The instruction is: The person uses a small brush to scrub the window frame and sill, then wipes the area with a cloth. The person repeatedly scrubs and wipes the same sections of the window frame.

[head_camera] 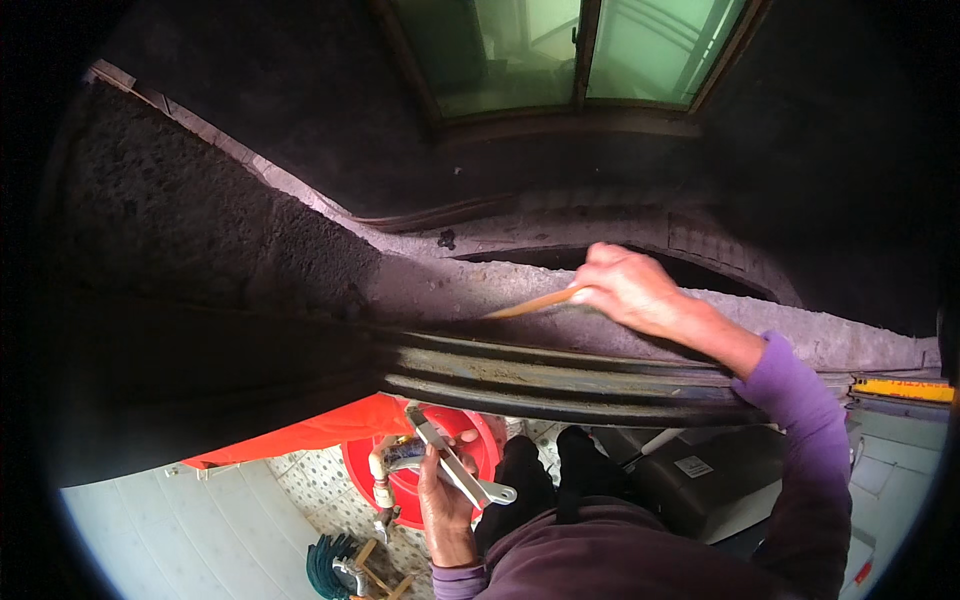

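Note:
My right hand [630,289] is closed around one end of a thin, flat orange-brown strip [529,304], which looks like wood. The strip's far tip meets the rough concrete sill [450,289], just above the window track. Below it runs the dirty metal window track [555,375] with long parallel grooves, dust and grit in them. Lower down, on the inner side, my left hand [448,495] holds a flat white-and-grey bar [457,465] with a hole at its rounded end; it looks like a window hinge or handle part. The fingers behind it are partly hidden.
A red basin [484,427] stands on the tiled floor beneath, near a tap with pipe fittings [382,487]. Red cloth or plastic [300,431] hangs at left. A dark green brush-like thing [324,566] lies low left. A yellow strip [904,389] sits at the track's right end; a grey appliance [705,465] stands below.

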A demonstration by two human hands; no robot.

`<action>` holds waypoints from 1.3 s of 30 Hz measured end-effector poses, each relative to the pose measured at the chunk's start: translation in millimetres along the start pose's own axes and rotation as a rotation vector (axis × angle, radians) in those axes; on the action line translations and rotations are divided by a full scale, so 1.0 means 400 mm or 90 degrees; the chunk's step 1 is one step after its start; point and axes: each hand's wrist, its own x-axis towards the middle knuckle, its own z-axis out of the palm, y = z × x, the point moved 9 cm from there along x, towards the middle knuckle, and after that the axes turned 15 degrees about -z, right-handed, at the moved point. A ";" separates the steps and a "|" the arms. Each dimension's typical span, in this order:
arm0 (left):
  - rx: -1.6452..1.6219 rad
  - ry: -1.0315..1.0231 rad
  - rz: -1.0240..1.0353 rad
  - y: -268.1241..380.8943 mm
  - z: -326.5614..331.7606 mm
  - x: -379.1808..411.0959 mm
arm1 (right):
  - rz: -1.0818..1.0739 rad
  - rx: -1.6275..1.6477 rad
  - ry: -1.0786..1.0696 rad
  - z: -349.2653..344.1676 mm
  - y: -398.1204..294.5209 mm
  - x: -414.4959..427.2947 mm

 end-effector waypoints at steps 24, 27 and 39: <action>0.197 0.074 0.029 0.008 -0.036 0.098 | 0.082 0.053 0.034 -0.157 0.061 -0.211; 0.174 0.158 0.022 0.015 -0.081 0.110 | 0.139 0.002 -0.002 -0.180 0.080 -0.388; 0.308 0.097 0.021 -0.018 0.031 0.196 | 0.331 -0.215 0.212 -0.294 0.004 -0.586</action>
